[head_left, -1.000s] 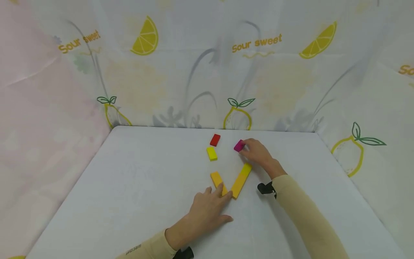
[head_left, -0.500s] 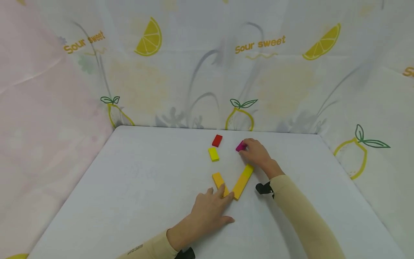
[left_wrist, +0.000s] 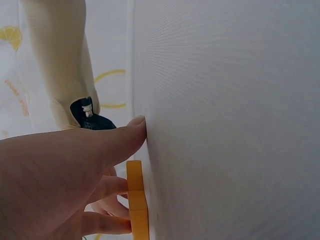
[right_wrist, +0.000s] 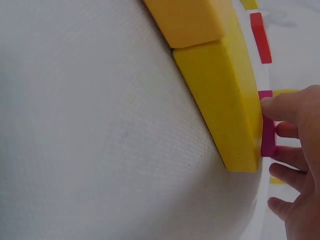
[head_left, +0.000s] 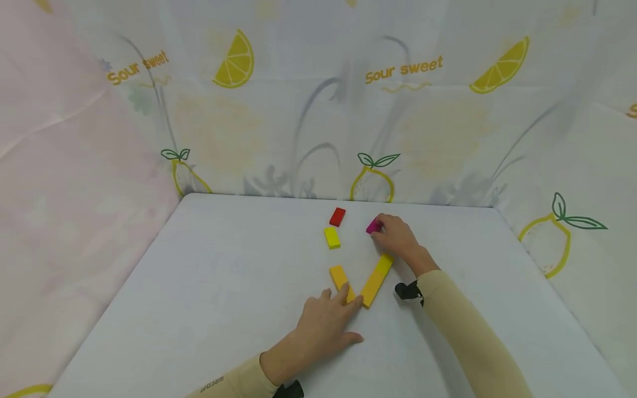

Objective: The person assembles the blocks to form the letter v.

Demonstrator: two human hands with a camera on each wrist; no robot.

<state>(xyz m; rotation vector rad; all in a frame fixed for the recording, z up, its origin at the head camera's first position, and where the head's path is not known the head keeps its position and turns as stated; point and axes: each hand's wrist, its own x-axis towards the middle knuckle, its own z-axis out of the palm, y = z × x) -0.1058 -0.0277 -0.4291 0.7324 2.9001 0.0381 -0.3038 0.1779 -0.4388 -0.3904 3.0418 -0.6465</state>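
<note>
My right hand point(head_left: 398, 237) pinches a small magenta block point(right_wrist: 268, 125) between thumb and fingers, toward the far side of the white table. My left hand point(head_left: 323, 323) lies low over the table with fingers spread. Its fingertips touch an orange block point(head_left: 337, 273) that slants to the left and the near end of another orange block point(head_left: 373, 288) that slants to the right. A yellow block point(right_wrist: 220, 105) continues that right-hand row, end to end with the orange one. Together the two rows make a V shape.
Behind the left row a loose yellow block point(head_left: 332, 238) lies flat, and a red block point(head_left: 338, 216) sits farther back. A lemon-printed cloth point(head_left: 298, 110) hangs along the back and sides of the white table point(head_left: 224, 265).
The head view has shifted slightly, so everything sits a little farther right in it. Both hands stay almost still; the right hand keeps its pinch on the magenta block.
</note>
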